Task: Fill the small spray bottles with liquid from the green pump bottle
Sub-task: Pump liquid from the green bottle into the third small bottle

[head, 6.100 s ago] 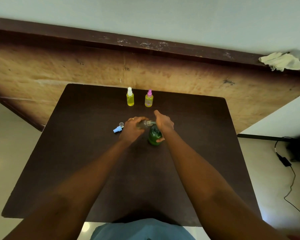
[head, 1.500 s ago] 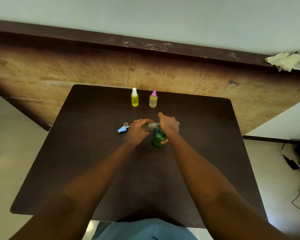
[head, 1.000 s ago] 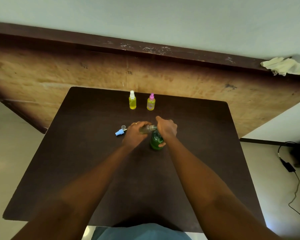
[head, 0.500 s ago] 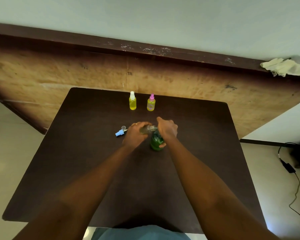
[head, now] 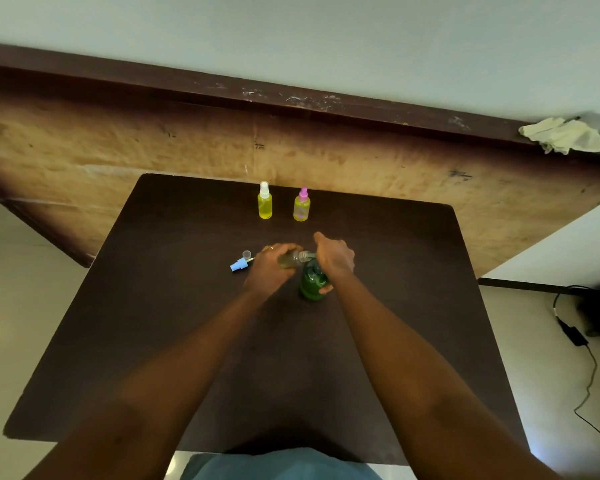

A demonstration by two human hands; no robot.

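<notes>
Matt dark table (head: 153,306), glossy translucent green pump bottle (head: 311,284), scuffed wooden board (head: 118,147).

Hardly a move here. The bottle (head: 289,260) in the left hand (head: 269,271), at the pump bottle (head: 311,283) nozzle, looks slightly yellower than before.

Dim, warm-toned wide-angle view, edges bowed, forearms soft-focused near the bottom.

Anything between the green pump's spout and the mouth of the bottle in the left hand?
Nothing visible. The left hand tilts the uncapped bottle with its mouth right at the spout of the green pump bottle; the right hand is on the pump. The blue spray cap lies aside, left.
</notes>
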